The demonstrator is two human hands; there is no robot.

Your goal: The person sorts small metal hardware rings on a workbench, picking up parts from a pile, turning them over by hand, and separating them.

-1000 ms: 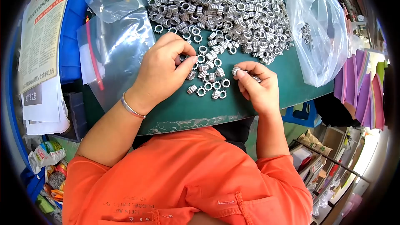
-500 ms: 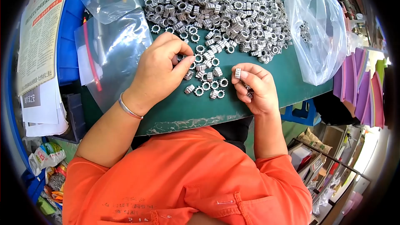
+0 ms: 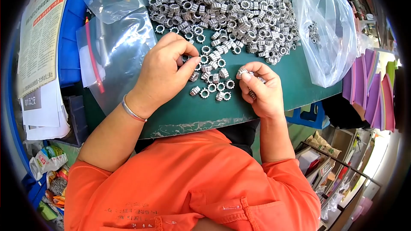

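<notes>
Pinching a toothed ring [image 3: 242, 72] in the right hand [image 3: 262, 89] at three o'clock from the loose rings [image 3: 223, 73]; curling the left hand [image 3: 165, 70] inward at nine (cannot tell whether gripping).

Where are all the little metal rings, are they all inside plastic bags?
No, a big heap of metal rings lies loose on the green table, and the right hand holds some.

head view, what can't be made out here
Head view:
Right hand: how many metal rings it holds, covered by the hand.
Left hand: whether it grips one, hidden by its fingers.
Heap: far end, cut off by top edge.
Clear bag: exact contents, too small behind plastic.
</notes>
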